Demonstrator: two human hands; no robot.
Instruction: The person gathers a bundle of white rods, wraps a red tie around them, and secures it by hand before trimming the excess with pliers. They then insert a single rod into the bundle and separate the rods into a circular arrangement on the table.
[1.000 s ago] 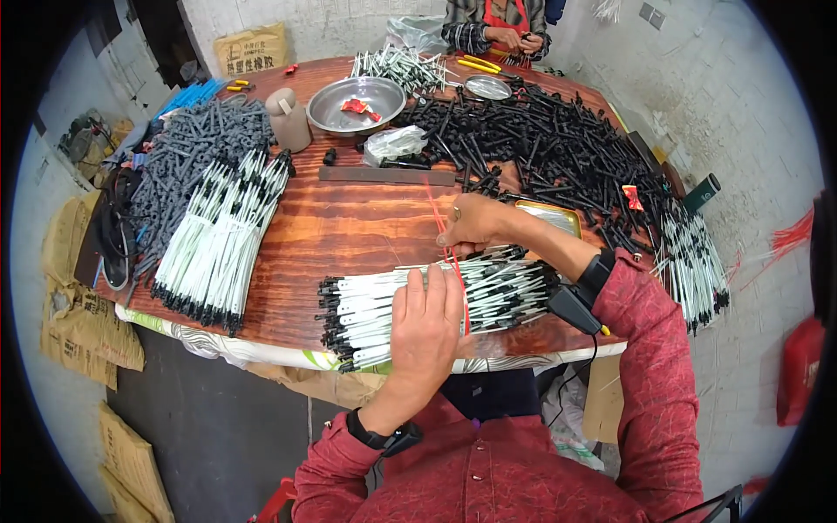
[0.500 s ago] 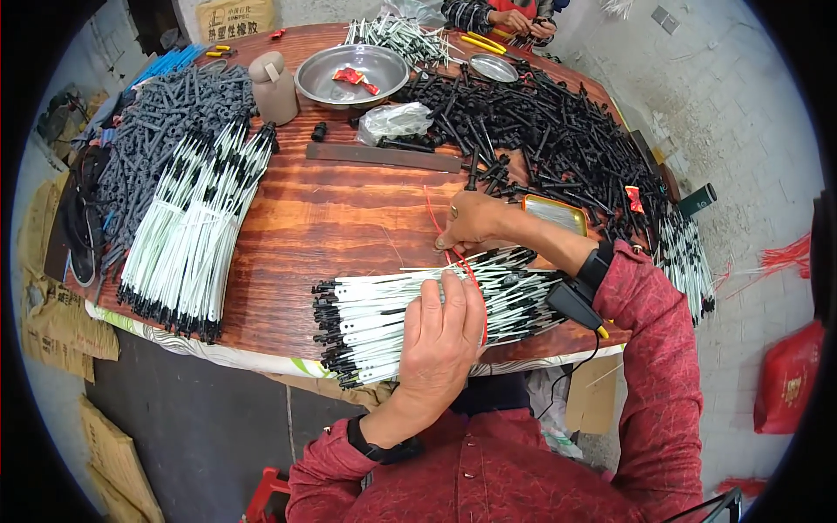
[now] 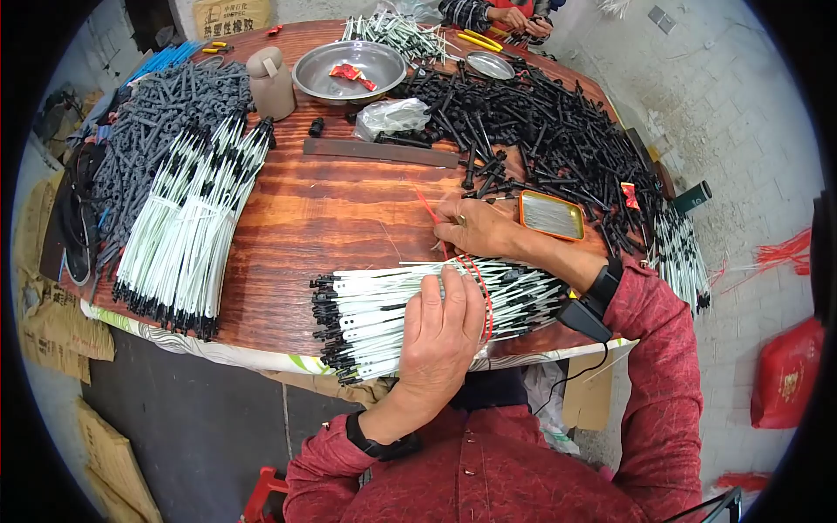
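My left hand [image 3: 438,331] lies open on the white rods [image 3: 368,307], my right hand [image 3: 479,228] pinches the red tie [image 3: 489,307]; if pressing weakens, rods may spread.

Left hand [image 3: 438,327]'s parked on a bundle [image 3: 362,311] at the near edge of the table [image 3: 305,222], right hand [image 3: 478,228]'s pinching a red strip [image 3: 488,301] that crosses it, black parts [image 3: 554,131] heaped toward the right edge.
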